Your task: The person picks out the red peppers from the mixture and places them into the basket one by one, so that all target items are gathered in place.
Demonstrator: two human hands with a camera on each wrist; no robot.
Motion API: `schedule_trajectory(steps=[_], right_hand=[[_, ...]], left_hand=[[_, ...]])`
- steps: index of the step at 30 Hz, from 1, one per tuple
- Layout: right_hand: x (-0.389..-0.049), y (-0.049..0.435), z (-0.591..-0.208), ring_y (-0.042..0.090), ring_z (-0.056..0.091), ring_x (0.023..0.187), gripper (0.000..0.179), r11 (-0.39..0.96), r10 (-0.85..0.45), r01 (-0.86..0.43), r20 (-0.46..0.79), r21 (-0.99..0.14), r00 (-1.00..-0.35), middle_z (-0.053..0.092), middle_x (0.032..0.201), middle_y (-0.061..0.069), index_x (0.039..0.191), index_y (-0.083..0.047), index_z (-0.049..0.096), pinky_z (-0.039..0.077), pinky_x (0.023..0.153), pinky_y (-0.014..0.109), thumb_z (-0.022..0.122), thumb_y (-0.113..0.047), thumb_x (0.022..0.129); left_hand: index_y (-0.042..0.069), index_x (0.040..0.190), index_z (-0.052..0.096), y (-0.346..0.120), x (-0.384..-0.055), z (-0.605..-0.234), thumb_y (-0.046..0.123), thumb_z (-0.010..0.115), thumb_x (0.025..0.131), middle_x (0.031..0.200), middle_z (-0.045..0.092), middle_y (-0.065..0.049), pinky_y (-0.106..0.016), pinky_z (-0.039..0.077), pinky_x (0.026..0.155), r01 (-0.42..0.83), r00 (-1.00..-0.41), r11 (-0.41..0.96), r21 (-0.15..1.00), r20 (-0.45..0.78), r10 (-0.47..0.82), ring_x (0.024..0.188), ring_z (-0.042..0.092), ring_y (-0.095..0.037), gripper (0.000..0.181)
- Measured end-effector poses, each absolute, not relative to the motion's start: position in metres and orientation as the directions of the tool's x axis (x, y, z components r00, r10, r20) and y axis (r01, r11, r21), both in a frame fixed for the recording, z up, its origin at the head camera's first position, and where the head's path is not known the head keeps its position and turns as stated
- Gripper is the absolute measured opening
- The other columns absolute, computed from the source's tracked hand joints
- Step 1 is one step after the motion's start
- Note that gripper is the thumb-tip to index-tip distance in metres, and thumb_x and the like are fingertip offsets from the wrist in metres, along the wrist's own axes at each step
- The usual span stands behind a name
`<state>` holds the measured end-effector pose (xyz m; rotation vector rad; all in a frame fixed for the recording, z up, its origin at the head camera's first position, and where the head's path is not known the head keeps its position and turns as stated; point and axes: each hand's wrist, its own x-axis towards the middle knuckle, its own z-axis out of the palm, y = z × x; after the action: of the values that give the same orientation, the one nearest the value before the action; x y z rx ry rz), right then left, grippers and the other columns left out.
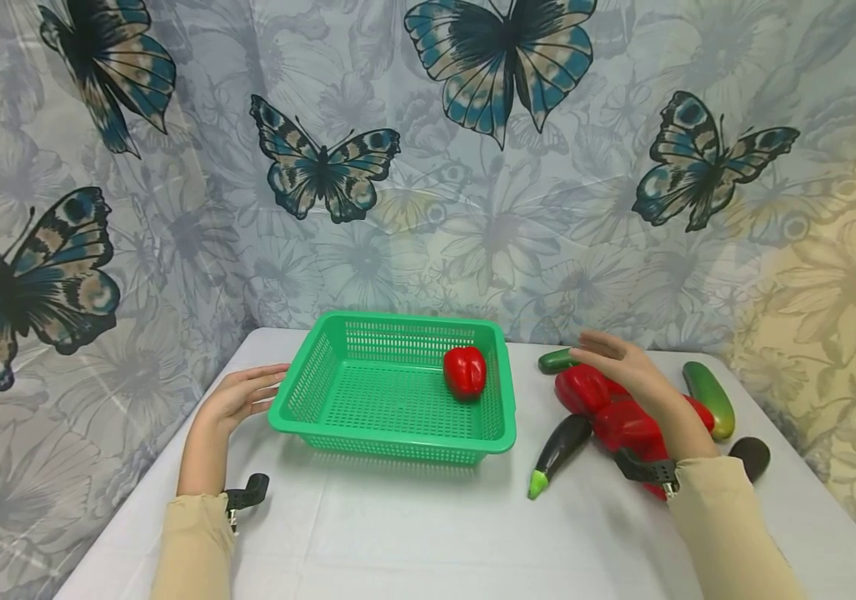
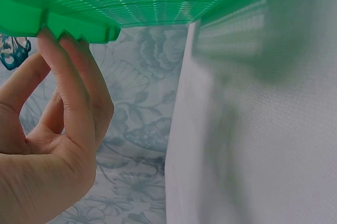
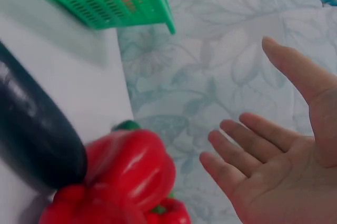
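Note:
A green plastic basket (image 1: pixel 397 450) stands on the white table with one red bell pepper (image 1: pixel 465 372) inside, towards its right wall. At its left side is my left hand (image 1: pixel 236 400); in the left wrist view the fingertips touch the underside of the basket rim (image 2: pixel 79 32), without curling round it. My right hand (image 1: pixel 633 371) hovers over the vegetables on the right, fingers spread and palm bare in the right wrist view. Beneath it lie several red bell peppers (image 1: pixel 626 425), partly hidden by the forearm. A dark eggplant (image 1: pixel 564 442) with a green stem end lies beside them.
Behind the peppers is a small green cucumber (image 1: pixel 557 361). Further right lie a larger green vegetable (image 1: pixel 711 398), perhaps a zucchini, and another dark eggplant (image 1: pixel 750 457), partly covered by the sleeve. A butterfly-patterned cloth (image 1: pixel 503 250) hangs behind the table (image 1: pixel 382 533).

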<state>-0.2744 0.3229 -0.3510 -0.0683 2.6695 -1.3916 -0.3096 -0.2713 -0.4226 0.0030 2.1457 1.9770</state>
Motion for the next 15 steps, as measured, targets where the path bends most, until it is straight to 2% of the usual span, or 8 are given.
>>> schedule_trajectory(steps=[3,6,10,15], right_hand=[[-0.271,0.330,-0.355,0.042,0.026,0.144,0.082,0.568,-0.095,0.029,-0.100,-0.823,-0.990,0.027,0.160,0.016,0.157,-0.015,0.018,0.036,0.108,0.060,0.054,-0.055,0.095],[-0.266,0.336,-0.358,0.043,0.027,0.144,0.082,0.569,-0.087,0.034,-0.102,-0.821,-0.991,0.027,0.160,0.017,0.157,-0.014,0.018,0.038,0.106,0.059,0.052,-0.055,0.096],[-0.261,0.342,-0.362,0.043,0.026,0.144,0.082,0.573,-0.067,0.046,-0.103,-0.818,-0.992,0.028,0.159,0.019,0.157,-0.012,0.019,0.032,0.107,0.065,0.053,-0.054,0.096],[-0.257,0.348,-0.365,0.045,0.028,0.143,0.085,0.561,-0.052,0.084,-0.136,-0.823,-0.989,0.025,0.160,0.020,0.158,-0.011,0.016,0.027,0.107,0.069,0.053,-0.055,0.095]], left_hand=[[0.002,0.143,0.048,-0.272,-0.310,-0.423,0.025,0.065,0.095,0.104,0.067,0.021,-0.023,0.056,0.084,-0.150,-0.975,0.092,0.984,-0.163,0.152,0.096,0.066,-0.002,0.056],[0.002,0.142,0.049,-0.272,-0.310,-0.422,0.024,0.064,0.096,0.103,0.067,0.021,-0.022,0.056,0.083,-0.148,-0.974,0.084,0.985,-0.160,0.157,0.096,0.067,-0.002,0.054],[0.001,0.143,0.047,-0.272,-0.311,-0.422,0.024,0.065,0.095,0.102,0.067,0.021,-0.022,0.056,0.084,-0.145,-0.974,0.083,0.986,-0.156,0.161,0.096,0.067,-0.002,0.056],[0.010,0.135,0.059,-0.278,-0.316,-0.429,0.029,0.069,0.092,0.107,0.069,0.018,-0.025,0.056,0.083,-0.109,-0.975,0.078,0.991,-0.122,0.184,0.098,0.067,-0.005,0.049]])
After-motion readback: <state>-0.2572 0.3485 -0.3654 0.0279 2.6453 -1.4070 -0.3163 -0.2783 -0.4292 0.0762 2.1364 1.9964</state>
